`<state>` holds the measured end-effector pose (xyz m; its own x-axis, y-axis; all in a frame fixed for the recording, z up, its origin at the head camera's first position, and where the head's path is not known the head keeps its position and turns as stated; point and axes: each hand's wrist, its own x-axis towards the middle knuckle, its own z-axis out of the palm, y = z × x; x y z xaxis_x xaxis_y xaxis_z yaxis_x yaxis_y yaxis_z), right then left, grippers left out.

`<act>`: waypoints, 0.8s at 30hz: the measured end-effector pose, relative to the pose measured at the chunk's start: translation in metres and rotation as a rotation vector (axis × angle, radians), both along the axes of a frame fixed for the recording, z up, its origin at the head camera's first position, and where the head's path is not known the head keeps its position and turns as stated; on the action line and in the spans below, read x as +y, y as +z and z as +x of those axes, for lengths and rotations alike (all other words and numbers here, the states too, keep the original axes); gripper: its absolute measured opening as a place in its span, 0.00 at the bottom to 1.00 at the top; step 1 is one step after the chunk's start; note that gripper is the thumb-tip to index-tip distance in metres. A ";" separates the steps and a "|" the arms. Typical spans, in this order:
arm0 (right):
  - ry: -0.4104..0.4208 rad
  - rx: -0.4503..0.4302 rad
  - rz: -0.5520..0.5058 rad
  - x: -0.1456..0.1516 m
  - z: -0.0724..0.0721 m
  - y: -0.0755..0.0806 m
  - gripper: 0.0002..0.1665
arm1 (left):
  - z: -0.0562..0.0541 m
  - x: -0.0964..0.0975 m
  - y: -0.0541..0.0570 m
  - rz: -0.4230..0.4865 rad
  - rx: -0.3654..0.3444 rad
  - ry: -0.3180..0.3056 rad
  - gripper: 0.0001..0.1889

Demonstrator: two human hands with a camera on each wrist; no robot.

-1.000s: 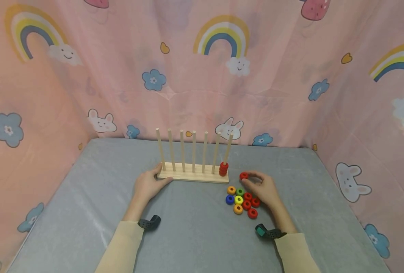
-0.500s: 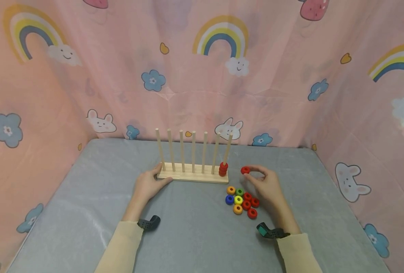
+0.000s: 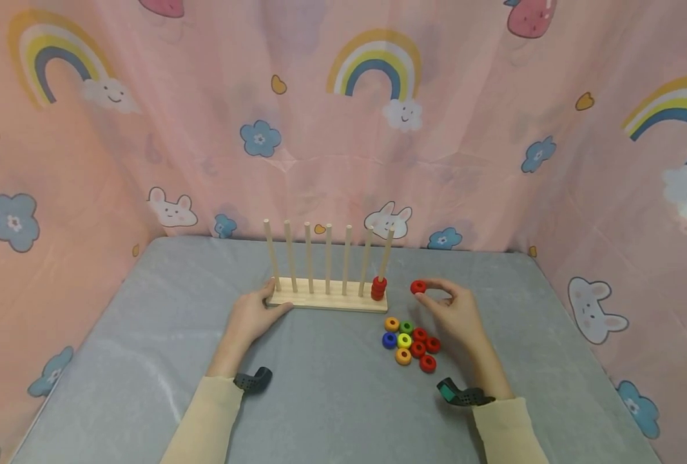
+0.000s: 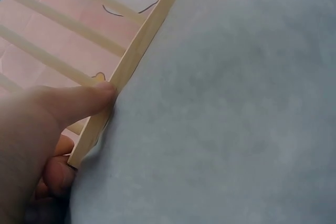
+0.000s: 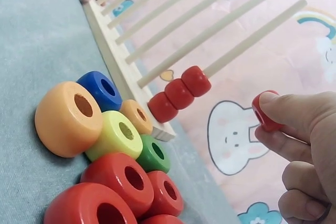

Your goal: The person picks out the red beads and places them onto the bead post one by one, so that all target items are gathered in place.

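A wooden peg rack with a row of several upright pegs stands on the table. Three red beads are stacked on its rightmost peg; the other pegs are bare. My left hand grips the rack's left end, its thumb along the front edge in the left wrist view. To the right of the rack, my right hand pinches a red bead between thumb and fingers, apart from the pegs. Loose beads lie in front of that hand: red, orange, yellow, green and blue.
A grey cloth covers the table. Pink patterned curtains rise behind it and at both sides. Each wrist wears a dark strap with a camera mount, seen on the left wrist and right wrist.
My right hand has lifted the red bead slightly up and away from the loose pile, then nearly stopped. The left hand keeps its grip on the rack.
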<state>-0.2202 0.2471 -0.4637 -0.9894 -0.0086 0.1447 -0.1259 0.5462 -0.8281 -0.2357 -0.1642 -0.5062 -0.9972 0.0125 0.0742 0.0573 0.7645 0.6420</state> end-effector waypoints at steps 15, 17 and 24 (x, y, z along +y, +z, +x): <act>0.009 0.031 -0.007 -0.001 0.002 0.003 0.26 | -0.002 -0.002 -0.007 0.070 -0.008 0.040 0.45; 0.009 0.035 -0.010 -0.001 0.002 0.004 0.25 | -0.002 -0.002 -0.007 0.071 -0.010 0.043 0.45; 0.008 0.036 -0.008 -0.004 0.002 0.005 0.24 | -0.001 -0.002 -0.007 0.082 0.003 0.044 0.45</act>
